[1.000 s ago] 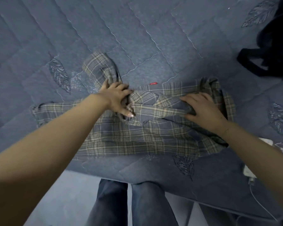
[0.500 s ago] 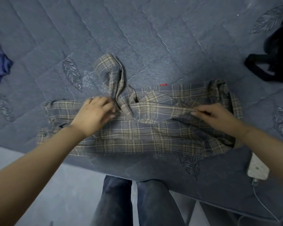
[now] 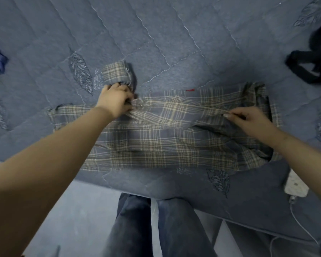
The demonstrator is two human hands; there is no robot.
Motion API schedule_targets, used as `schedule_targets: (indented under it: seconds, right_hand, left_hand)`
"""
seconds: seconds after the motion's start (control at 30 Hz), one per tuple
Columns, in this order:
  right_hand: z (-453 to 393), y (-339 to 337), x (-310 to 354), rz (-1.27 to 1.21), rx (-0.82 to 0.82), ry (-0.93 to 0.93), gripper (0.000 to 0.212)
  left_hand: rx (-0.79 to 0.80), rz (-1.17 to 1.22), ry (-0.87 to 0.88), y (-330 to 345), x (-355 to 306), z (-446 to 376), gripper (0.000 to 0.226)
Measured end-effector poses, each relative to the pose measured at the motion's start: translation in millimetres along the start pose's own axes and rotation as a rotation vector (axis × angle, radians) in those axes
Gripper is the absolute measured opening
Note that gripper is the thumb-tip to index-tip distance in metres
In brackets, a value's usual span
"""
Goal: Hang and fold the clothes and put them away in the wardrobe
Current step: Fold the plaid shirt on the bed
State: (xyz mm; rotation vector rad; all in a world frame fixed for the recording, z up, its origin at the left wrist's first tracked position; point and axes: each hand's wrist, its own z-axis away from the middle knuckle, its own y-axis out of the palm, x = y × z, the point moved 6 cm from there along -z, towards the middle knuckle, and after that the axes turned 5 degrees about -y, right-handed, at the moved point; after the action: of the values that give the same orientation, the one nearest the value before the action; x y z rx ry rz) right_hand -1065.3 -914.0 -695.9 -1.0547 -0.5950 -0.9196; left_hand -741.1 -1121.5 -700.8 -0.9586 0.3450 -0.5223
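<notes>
Since a second ago, left hand point(image 3: 117, 101) has shifted outward to grip the sleeve point(image 3: 117, 73); right hand point(image 3: 248, 121) pinches a fold, apparently. Plaid shirt point(image 3: 165, 138) lies on the bed point(image 3: 174, 34). Draw sleeve flat across, keeping edges aligned.

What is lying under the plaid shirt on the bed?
The plaid shirt lies spread on the blue quilted bedcover, which shows all around it. Whether anything else lies beneath the shirt cannot be seen, because the cloth covers that part.
</notes>
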Motion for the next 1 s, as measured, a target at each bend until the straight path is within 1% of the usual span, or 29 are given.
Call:
schedule_targets:
  seconds: [0.1,0.13,0.17,0.27,0.3,0.33,0.4,0.43,0.47,0.5,0.53,0.6,0.63,0.67,0.73,0.8,0.87,0.9,0.93,0.97,1.0]
  right_hand:
    - [3,-3,-3,-0.138,-0.03,0.084,0.019]
    - [6,-4,-2,-0.161,-0.021,0.101,0.017]
    - [8,-5,0,-0.17,-0.008,0.111,0.015]
    - [14,-8,12,-0.16,0.054,0.121,0.006]
    - [14,-9,16,-0.155,0.079,0.129,0.006]
    - [13,-9,21,-0.149,0.109,0.134,0.009]
    - [6,-11,29,-0.133,0.169,0.137,0.017]
    - [0,-12,32,-0.12,0.193,0.136,0.019]
    - [-8,-14,34,-0.098,0.211,0.132,0.019]
    - [-16,-15,35,-0.065,0.216,0.123,0.018]
    - [-27,-16,33,-0.018,0.201,0.116,0.019]
    - [-50,-16,24,0.12,0.134,0.114,0.025]
    - [-61,-14,20,0.194,0.101,0.119,0.028]
    - [-71,-11,17,0.266,0.08,0.126,0.029]
    - [-84,-3,16,0.433,0.032,0.146,0.029]
    - [-85,4,27,0.598,-0.091,0.145,0.03]
    - [-73,15,51,0.641,-0.27,0.091,0.03]
    - [-63,26,67,0.627,-0.347,0.032,0.03]
    - [-52,41,83,0.601,-0.389,-0.037,0.03]
    - [-41,59,98,0.569,-0.388,-0.109,0.03]
    - [-31,81,111,0.536,-0.344,-0.177,0.031]
  left_hand:
    - [-0.216,0.091,0.07,-26,9,44,0.038]
    - [-0.27,0.146,0.114,-39,7,62,0.038]
    - [-0.277,0.21,0.165,-50,3,81,0.037]
    - [-0.155,0.384,0.321,-70,-15,132,0.029]
    - [-0.093,0.453,0.333,-72,-18,144,0.031]
    - [-0.003,0.555,0.291,-71,-18,152,0.038]
    - [0.23,0.806,0.106,-63,-7,158,0.052]
    - [0.33,0.867,0.016,-56,1,157,0.052]
    - [0.374,0.841,-0.031,-50,9,152,0.047]
    - [0.39,0.764,-0.055,-45,18,144,0.045]
    - [0.376,0.657,-0.052,-39,28,134,0.044]
    - [0.288,0.395,-0.027,-28,44,109,0.035]
    - [0.255,0.281,-0.039,-21,52,98,0.035]
    - [0.241,0.18,-0.066,-11,62,88,0.043]
    - [0.26,0.073,-0.144,12,84,71,0.051]
    - [0.264,0.093,-0.225,25,103,61,0.059]
    - [0.221,0.099,-0.268,29,118,56,0.064]
    - [0.226,0.105,-0.283,29,125,54,0.061]
    - [0.245,0.161,-0.293,29,131,52,0.051]
    - [0.29,0.271,-0.302,29,134,53,0.04]
    - [0.33,0.393,-0.31,30,135,54,0.036]
